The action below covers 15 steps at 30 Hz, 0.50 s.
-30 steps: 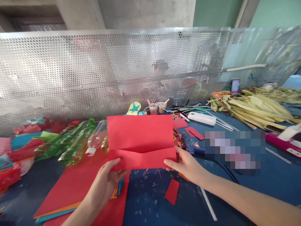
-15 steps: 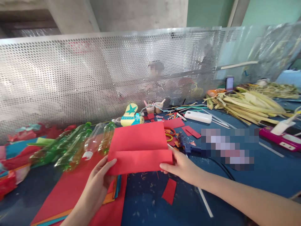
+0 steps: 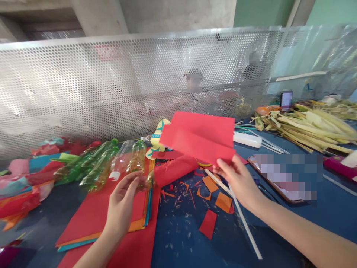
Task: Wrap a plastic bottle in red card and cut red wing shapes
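Observation:
My right hand (image 3: 240, 178) pinches the near right corner of a folded red paper sheet (image 3: 200, 137) and holds it up above the blue table (image 3: 306, 223), tilted towards the right. My left hand (image 3: 124, 201) hovers free of the sheet over a stack of red, orange and teal paper (image 3: 97, 216), fingers loosely apart and holding nothing. Right beside its fingertips lie several clear and green plastic bottles (image 3: 103, 167).
Red and orange paper scraps (image 3: 209, 193) and a white stick (image 3: 237, 216) lie under the sheet. Dried palm leaves (image 3: 306, 126) sit at the right, a white case (image 3: 247, 139) behind the sheet, crumpled coloured paper (image 3: 25, 178) at the left. A perforated metal screen (image 3: 111, 82) closes the back.
My left hand let go of the red sheet and dropped towards the paper stack. My right hand carried the sheet up and to the right.

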Each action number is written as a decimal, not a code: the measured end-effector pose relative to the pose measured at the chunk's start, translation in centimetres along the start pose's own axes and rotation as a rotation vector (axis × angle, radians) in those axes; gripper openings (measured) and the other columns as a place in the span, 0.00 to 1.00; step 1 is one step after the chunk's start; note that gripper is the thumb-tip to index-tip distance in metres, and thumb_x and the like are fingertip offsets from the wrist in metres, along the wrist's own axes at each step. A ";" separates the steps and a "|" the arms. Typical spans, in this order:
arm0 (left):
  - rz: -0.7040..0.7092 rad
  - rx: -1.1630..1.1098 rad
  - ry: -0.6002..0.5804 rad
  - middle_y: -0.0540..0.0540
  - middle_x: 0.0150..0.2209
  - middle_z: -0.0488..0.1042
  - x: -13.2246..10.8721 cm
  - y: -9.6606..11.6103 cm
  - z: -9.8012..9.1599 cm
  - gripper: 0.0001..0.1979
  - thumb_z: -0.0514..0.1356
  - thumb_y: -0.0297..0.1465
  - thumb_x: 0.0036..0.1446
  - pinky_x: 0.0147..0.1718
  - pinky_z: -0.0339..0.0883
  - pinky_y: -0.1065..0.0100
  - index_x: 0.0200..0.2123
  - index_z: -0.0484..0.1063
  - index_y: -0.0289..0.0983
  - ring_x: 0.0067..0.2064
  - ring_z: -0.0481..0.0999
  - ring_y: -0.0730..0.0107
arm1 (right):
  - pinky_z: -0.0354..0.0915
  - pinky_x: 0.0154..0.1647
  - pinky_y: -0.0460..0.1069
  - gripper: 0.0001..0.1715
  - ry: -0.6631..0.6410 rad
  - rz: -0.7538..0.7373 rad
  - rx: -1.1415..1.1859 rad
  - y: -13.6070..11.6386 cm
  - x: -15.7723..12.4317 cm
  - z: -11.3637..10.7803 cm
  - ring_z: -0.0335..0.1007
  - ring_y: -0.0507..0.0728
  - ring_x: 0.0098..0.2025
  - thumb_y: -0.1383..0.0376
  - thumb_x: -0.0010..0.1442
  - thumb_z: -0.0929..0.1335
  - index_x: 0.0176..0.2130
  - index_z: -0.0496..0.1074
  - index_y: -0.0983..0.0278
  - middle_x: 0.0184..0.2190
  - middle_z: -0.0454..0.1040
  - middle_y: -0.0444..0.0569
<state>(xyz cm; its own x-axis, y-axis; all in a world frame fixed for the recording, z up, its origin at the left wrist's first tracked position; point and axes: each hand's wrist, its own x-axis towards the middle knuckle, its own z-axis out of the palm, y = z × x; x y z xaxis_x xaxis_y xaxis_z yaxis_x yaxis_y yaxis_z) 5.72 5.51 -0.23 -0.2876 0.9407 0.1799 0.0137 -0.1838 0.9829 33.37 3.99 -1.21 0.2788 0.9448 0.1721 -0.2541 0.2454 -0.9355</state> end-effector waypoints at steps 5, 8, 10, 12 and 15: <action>0.515 0.625 -0.070 0.43 0.45 0.73 0.5 -1.3 -0.3 0.13 0.62 0.36 0.48 0.52 0.65 0.54 0.39 0.78 0.43 0.48 0.73 0.54 | 0.73 0.42 0.53 0.19 0.149 -0.088 0.135 -1.9 1.8 -0.6 0.73 0.53 0.35 0.55 0.45 0.77 0.34 0.69 0.57 0.35 0.74 0.40; 0.607 0.834 -0.131 0.41 0.49 0.72 0.8 -2.3 -0.4 0.17 0.59 0.38 0.52 0.54 0.62 0.48 0.46 0.75 0.44 0.52 0.71 0.50 | 0.71 0.50 0.54 0.17 0.093 -0.041 0.166 -2.4 3.0 -0.9 0.74 0.54 0.39 0.57 0.45 0.77 0.33 0.70 0.58 0.35 0.75 0.41; 0.584 0.867 -0.183 0.41 0.50 0.72 1.0 -2.9 -0.5 0.19 0.57 0.40 0.55 0.53 0.63 0.49 0.49 0.73 0.44 0.52 0.71 0.51 | 0.70 0.52 0.53 0.13 0.043 -0.021 0.128 -2.3 4.5 -0.7 0.74 0.54 0.41 0.60 0.49 0.75 0.33 0.70 0.59 0.36 0.75 0.42; 0.570 0.862 -0.211 0.41 0.49 0.72 1.3 -3.3 -0.6 0.20 0.55 0.42 0.57 0.53 0.64 0.50 0.51 0.71 0.43 0.52 0.71 0.52 | 0.71 0.51 0.52 0.08 0.036 -0.012 0.066 -2.0 6.6 -0.3 0.73 0.54 0.43 0.63 0.55 0.73 0.33 0.70 0.60 0.37 0.75 0.43; 0.573 0.839 -0.198 0.41 0.48 0.73 1.7 -3.8 -0.7 0.21 0.53 0.43 0.57 0.52 0.65 0.50 0.51 0.70 0.43 0.51 0.72 0.51 | 0.72 0.44 0.54 0.08 0.034 0.039 -0.095 -1.3 10.6 0.5 0.73 0.55 0.42 0.63 0.63 0.68 0.42 0.71 0.65 0.42 0.74 0.49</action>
<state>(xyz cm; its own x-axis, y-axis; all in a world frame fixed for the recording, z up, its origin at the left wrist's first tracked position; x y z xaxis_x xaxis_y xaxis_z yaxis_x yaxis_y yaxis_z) 4.45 7.63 -3.69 0.1339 0.8184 0.5588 0.7839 -0.4324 0.4455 36.19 13.76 2.01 0.3019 0.9449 0.1262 -0.1769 0.1856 -0.9666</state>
